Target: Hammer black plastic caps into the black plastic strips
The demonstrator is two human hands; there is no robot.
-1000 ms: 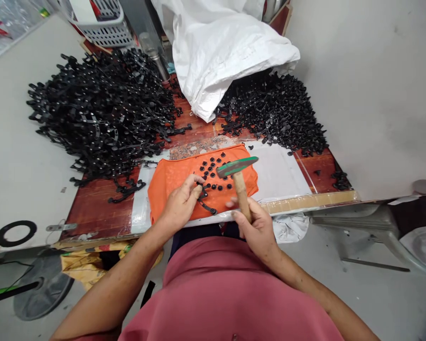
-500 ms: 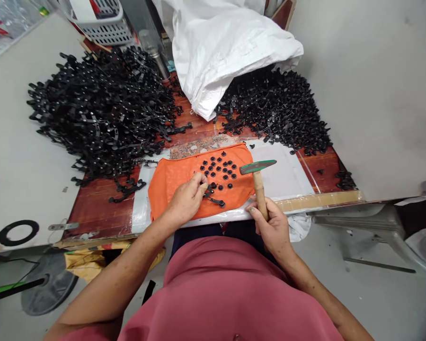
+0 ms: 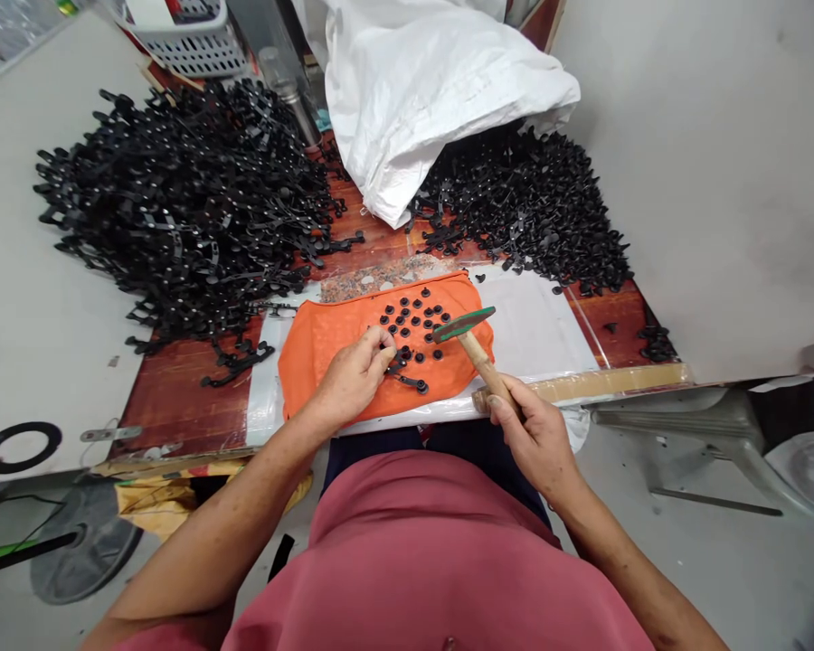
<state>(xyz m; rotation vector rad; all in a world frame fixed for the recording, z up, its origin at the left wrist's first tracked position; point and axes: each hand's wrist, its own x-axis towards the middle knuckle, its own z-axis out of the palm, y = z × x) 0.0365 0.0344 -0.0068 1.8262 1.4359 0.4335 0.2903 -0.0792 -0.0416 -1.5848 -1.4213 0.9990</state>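
Observation:
An orange cloth (image 3: pixel 326 344) lies on the table's near edge with several small black round caps (image 3: pixel 417 318) scattered on it. My left hand (image 3: pixel 353 375) rests on the cloth, its fingers pinched on a black plastic strip (image 3: pixel 407 378) beside the caps. My right hand (image 3: pixel 535 438) is wrapped round the wooden handle of a hammer (image 3: pixel 471 334), whose green head hovers tilted over the cloth's right side, close to the caps.
A big heap of black plastic strips (image 3: pixel 176 199) covers the table's left; a second heap (image 3: pixel 529 212) lies at the right, under a white sack (image 3: pixel 427 81). A white basket (image 3: pixel 190 41) stands at the back. A fan base (image 3: pixel 81 551) sits on the floor at left.
The hammer swung out to the right and has come back left over the cloth, its head tilted toward the caps. My left hand stays pinched on the strip.

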